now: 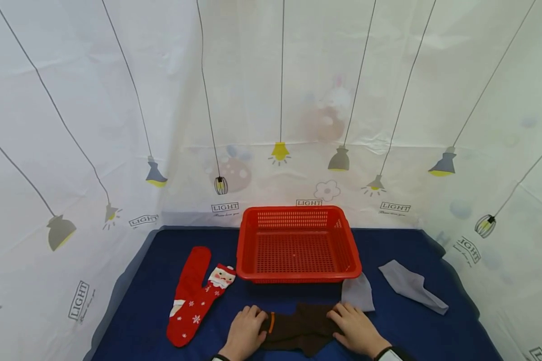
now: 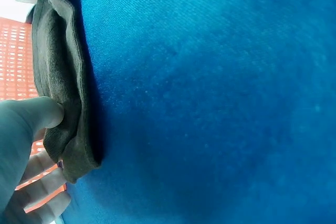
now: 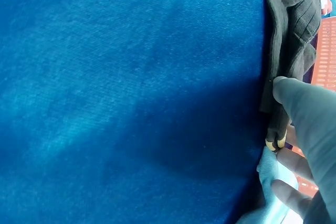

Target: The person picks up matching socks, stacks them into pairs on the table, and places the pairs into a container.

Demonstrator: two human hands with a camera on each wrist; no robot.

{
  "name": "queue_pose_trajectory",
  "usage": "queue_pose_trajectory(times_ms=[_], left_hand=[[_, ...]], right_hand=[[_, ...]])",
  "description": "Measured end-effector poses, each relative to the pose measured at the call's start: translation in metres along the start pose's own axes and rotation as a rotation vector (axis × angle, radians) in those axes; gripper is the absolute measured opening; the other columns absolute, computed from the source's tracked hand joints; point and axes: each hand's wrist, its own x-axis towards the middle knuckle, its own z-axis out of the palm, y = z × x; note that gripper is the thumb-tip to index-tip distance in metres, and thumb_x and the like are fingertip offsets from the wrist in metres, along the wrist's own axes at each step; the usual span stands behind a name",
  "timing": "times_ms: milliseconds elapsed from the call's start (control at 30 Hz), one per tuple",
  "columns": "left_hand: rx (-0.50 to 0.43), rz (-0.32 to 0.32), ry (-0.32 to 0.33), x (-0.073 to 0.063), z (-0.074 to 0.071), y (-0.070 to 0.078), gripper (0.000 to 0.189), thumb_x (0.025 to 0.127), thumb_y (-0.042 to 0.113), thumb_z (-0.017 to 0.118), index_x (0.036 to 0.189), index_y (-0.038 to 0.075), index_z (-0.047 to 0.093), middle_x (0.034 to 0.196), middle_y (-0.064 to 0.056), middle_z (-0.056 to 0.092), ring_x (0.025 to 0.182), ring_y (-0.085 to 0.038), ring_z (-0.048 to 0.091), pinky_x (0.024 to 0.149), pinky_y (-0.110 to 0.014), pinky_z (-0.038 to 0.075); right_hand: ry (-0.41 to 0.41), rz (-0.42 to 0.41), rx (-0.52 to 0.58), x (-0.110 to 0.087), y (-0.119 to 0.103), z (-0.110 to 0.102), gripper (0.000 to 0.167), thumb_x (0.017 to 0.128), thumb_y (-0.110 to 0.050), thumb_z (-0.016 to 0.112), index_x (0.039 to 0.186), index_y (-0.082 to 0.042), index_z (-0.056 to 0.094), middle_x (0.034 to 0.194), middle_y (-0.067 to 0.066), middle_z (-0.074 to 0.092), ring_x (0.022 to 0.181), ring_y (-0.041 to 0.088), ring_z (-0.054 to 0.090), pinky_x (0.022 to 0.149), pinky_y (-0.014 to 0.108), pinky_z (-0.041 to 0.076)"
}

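On the blue surface [image 1: 415,331], a red basket [image 1: 298,276] is showing its holey bottom. In front, fingers of the left hand [image 1: 245,333] and right hand [image 1: 358,331] are pinching brown socks [image 1: 304,326] at both ends.

Rumpled brown socks [image 1: 304,326] lie sideways on blue cloth [image 1: 438,336]; orange-striped at left.

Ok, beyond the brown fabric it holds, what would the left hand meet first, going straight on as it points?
Probably the near side of the red basket, across a strip of blue cloth. Whether the left hand would strike or clear it, the head view can't settle.
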Motion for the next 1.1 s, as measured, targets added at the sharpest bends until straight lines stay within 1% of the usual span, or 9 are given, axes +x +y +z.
queue_pose_trajectory(times_ms=[100, 200, 300, 400, 500, 567, 833, 900, 1100], left_hand=[[0.000, 0.002, -0.006, 0.002, 0.001, -0.001, 0.028, 0.071, 0.032, 0.075, 0.092, 0.019, 0.064, 0.085, 0.002, 0.055, 0.076, -0.015, 0.050, 0.063, -0.030, 0.042], [0.004, 0.009, 0.010, 0.002, 0.002, -0.001, 0.025, 0.070, 0.031, 0.076, 0.088, 0.019, 0.063, 0.081, 0.003, 0.054, 0.073, -0.015, 0.049, 0.061, -0.030, 0.041], [0.016, 0.020, 0.051, 0.003, 0.004, 0.000, 0.020, 0.069, 0.028, 0.076, 0.077, 0.020, 0.060, 0.073, 0.005, 0.050, 0.068, -0.013, 0.047, 0.058, -0.027, 0.038], [0.035, 0.031, 0.110, 0.004, 0.005, 0.002, 0.021, 0.069, 0.023, 0.075, 0.068, 0.021, 0.054, 0.066, 0.007, 0.045, 0.062, -0.012, 0.043, 0.055, -0.024, 0.034], [0.053, 0.038, 0.159, 0.005, 0.003, 0.003, 0.023, 0.069, 0.021, 0.075, 0.064, 0.020, 0.052, 0.063, 0.007, 0.043, 0.060, -0.012, 0.042, 0.053, -0.022, 0.032], [0.054, 0.038, 0.168, 0.005, -0.001, 0.003, 0.024, 0.068, 0.020, 0.075, 0.064, 0.020, 0.052, 0.063, 0.007, 0.042, 0.059, -0.011, 0.041, 0.053, -0.022, 0.031], [0.042, 0.025, 0.176, 0.000, -0.017, 0.003, 0.023, 0.066, 0.018, 0.076, 0.065, 0.020, 0.053, 0.063, 0.007, 0.044, 0.059, -0.011, 0.043, 0.053, -0.023, 0.033], [0.036, 0.018, 0.166, -0.001, -0.020, 0.002, 0.022, 0.067, 0.018, 0.075, 0.065, 0.021, 0.053, 0.063, 0.007, 0.044, 0.059, -0.011, 0.043, 0.053, -0.023, 0.033], [-0.013, -0.010, 0.063, -0.004, -0.032, 0.002, 0.020, 0.071, 0.019, 0.074, 0.068, 0.022, 0.054, 0.065, 0.010, 0.043, 0.060, -0.007, 0.039, 0.055, -0.022, 0.033]], right_hand=[[0.003, 0.014, -0.007, 0.002, 0.000, 0.002, 0.032, 0.075, -0.033, 0.072, 0.101, -0.021, 0.057, 0.092, -0.005, 0.050, 0.081, 0.013, 0.048, 0.062, 0.032, 0.041], [0.017, 0.026, -0.018, 0.005, 0.000, 0.003, 0.027, 0.076, -0.033, 0.071, 0.096, -0.023, 0.057, 0.088, -0.007, 0.049, 0.079, 0.013, 0.048, 0.061, 0.031, 0.040], [0.061, 0.028, -0.044, 0.006, -0.001, 0.004, 0.021, 0.076, -0.031, 0.071, 0.089, -0.024, 0.057, 0.083, -0.008, 0.049, 0.075, 0.012, 0.048, 0.058, 0.030, 0.037], [0.127, 0.024, -0.071, 0.008, -0.002, 0.003, 0.017, 0.076, -0.030, 0.071, 0.081, -0.024, 0.056, 0.078, -0.009, 0.049, 0.070, 0.011, 0.047, 0.056, 0.028, 0.034], [0.173, 0.022, -0.081, 0.009, -0.002, 0.001, 0.016, 0.076, -0.029, 0.071, 0.076, -0.024, 0.055, 0.074, -0.011, 0.049, 0.067, 0.009, 0.046, 0.055, 0.026, 0.032], [0.193, 0.024, -0.075, 0.009, -0.003, -0.002, 0.016, 0.075, -0.028, 0.071, 0.075, -0.024, 0.056, 0.073, -0.012, 0.049, 0.066, 0.008, 0.045, 0.055, 0.026, 0.033], [0.245, 0.038, -0.052, 0.008, -0.009, -0.017, 0.017, 0.075, -0.026, 0.073, 0.074, -0.026, 0.055, 0.070, -0.015, 0.048, 0.063, 0.005, 0.043, 0.054, 0.023, 0.031], [0.262, 0.040, -0.058, 0.007, -0.011, -0.021, 0.018, 0.074, -0.026, 0.073, 0.074, -0.026, 0.055, 0.069, -0.015, 0.047, 0.062, 0.004, 0.042, 0.054, 0.023, 0.030], [0.296, 0.032, -0.059, 0.003, -0.017, -0.031, 0.020, 0.072, -0.024, 0.075, 0.074, -0.026, 0.055, 0.068, -0.016, 0.047, 0.061, 0.003, 0.041, 0.055, 0.022, 0.030]])
